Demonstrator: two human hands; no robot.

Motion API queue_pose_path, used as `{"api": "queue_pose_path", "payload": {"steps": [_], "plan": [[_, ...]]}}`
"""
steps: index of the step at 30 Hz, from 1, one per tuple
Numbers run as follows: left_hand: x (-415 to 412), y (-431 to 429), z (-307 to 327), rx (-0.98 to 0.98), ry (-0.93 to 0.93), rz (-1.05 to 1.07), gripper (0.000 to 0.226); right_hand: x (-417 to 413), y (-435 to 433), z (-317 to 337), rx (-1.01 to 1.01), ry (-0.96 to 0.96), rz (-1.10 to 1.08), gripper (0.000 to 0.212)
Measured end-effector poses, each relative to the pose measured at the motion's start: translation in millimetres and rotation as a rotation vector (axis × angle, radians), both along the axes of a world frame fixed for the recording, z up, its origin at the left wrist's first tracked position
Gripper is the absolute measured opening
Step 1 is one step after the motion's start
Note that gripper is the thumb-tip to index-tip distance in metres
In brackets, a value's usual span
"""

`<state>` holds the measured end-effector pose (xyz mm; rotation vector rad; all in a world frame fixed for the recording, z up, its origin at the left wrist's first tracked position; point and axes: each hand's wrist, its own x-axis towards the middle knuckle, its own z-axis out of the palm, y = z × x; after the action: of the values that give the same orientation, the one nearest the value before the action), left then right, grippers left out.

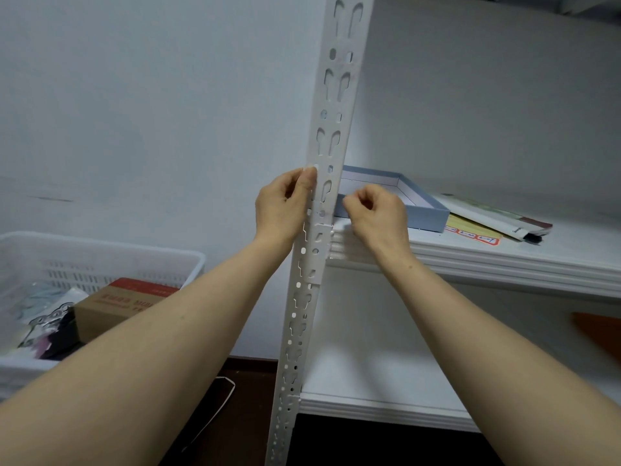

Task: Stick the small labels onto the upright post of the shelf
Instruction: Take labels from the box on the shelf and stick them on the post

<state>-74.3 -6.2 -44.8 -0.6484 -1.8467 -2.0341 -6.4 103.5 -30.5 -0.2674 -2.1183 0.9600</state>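
Both my bare arms reach up to the white perforated upright post (324, 183) of a metal shelf unit, set against a pale wall. My left hand (282, 205) grips the post's left edge, thumb laid up along the metal and pressed against the face near a round hole; something small and white shows at the thumb tip, but whether it is a label or only bright metal I cannot tell. My right hand (378, 211) sits just right of the post at the level of the shelf board (504, 260), fingers curled in and thumb meeting forefinger in a tight pinch; what, if anything, lies between them is too small to make out.

On the shelf board behind my right hand lies a shallow grey-blue box lid (420, 205), open side up, white inside. To its right, flat on the board, rests a yellow sheet of small labels (473, 232) with red-edged stickers along its near edge, partly covered by a white folder (497, 216) with a dark clip at its end. A lower shelf board (379, 408) meets the post farther down.

Left of the post stands a white slotted plastic basket (100, 260) holding a brown cardboard box (117, 307) with a red top and some dark and printed packets. The floor (208, 415) below is dark brown, with a thin white cord lying on it.
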Motion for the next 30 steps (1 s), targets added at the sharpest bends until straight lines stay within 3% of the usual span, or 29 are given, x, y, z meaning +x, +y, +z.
{"api": "queue_pose_path", "payload": {"steps": [3,6,8,12,14,18,23,30], "plan": [[2.3,-3.7,2.3,0.139,-0.177,0.001,0.047,2.8,4.2,-1.6,-0.08,0.028,0.083,0.022],[6.0,-10.3,3.9,0.306,-0.276,0.011,0.022,4.7,5.6,0.9,-0.13,-0.002,0.159,0.025],[8.5,-12.6,0.2,0.208,-0.205,0.046,0.016,3.8,6.7,2.4,-0.151,-0.022,0.176,0.022],[18.6,-3.3,-11.6,-0.145,-0.01,0.014,0.071,1.1,7.8,4.0,-0.211,-0.03,0.186,0.015],[22.0,4.3,-13.5,-0.199,0.01,0.031,0.08,2.4,7.3,6.2,-0.264,-0.02,0.224,0.016],[24.2,14.8,-14.9,-0.18,-0.062,0.073,0.083,6.0,12.5,6.0,-0.338,-0.027,0.3,0.018],[28.4,24.2,-16.0,-0.104,-0.053,0.076,0.062,7.1,19.5,3.2,-0.315,-0.042,0.348,0.022],[31.2,28.8,-18.9,0.001,-0.088,0.036,0.075,0.1,23.0,1.4,-0.312,-0.053,0.37,0.025]]}}
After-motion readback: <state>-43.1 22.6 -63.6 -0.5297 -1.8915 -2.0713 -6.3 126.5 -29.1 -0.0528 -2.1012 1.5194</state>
